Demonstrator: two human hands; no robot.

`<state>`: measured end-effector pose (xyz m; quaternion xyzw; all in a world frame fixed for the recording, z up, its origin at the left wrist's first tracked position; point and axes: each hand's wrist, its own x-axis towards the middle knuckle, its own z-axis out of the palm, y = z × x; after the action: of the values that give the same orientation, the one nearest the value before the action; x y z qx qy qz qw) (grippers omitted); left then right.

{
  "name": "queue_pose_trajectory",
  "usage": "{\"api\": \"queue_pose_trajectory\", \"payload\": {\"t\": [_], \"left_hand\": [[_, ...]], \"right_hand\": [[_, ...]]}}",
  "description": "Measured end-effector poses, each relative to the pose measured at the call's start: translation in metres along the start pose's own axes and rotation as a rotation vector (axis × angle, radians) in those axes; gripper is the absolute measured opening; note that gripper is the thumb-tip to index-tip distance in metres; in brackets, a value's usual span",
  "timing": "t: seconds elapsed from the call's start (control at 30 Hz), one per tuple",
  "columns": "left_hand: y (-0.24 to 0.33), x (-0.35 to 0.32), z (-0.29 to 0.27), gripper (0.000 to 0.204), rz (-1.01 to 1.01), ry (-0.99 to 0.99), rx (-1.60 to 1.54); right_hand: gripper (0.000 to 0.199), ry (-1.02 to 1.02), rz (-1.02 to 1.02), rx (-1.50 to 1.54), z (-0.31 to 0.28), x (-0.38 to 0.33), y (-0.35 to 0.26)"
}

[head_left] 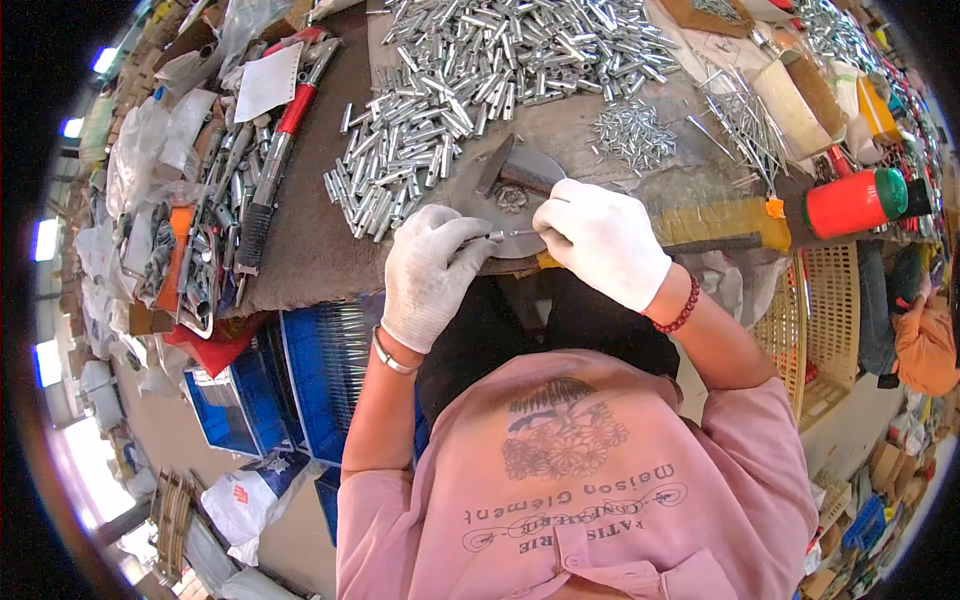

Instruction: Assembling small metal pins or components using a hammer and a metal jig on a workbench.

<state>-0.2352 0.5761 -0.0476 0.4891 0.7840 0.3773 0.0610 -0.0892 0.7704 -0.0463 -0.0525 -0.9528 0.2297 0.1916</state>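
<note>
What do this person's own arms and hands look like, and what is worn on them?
The left hand wears a greyish-white glove, with a silver-coloured bangle behind it; the right hand wears a whiter glove, with a dark red beaded bracelet. Pink sleeves leave both forearms bare.

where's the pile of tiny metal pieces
Right of centre in the head view, the tiny pieces lie beyond the right hand, between the heap of metal tubes and the thin rods.
</note>
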Motion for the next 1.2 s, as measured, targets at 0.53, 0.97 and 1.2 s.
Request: {"api": "queue_pose_trajectory", "payload": {"t": [0.53, 0.97, 1.2], "left_hand": [[-0.009, 0.001, 0.004, 0.013, -0.083, -0.031, -0.098], [-0.006, 0.0, 0.008, 0.017, 0.104, 0.104, -0.07], [-0.002, 0.002, 0.009, 0.017, 0.101, 0.106, -0.051]], "right_hand": [[0.003, -0.021, -0.045, 0.003, 0.007, 0.004, 0.001], [0.004, 0.049, -0.05, -0.02, 0.003, 0.001, 0.008], [0.003, 0.118, 0.197, -0.313, -0.045, -0.008, 0.078]]}}
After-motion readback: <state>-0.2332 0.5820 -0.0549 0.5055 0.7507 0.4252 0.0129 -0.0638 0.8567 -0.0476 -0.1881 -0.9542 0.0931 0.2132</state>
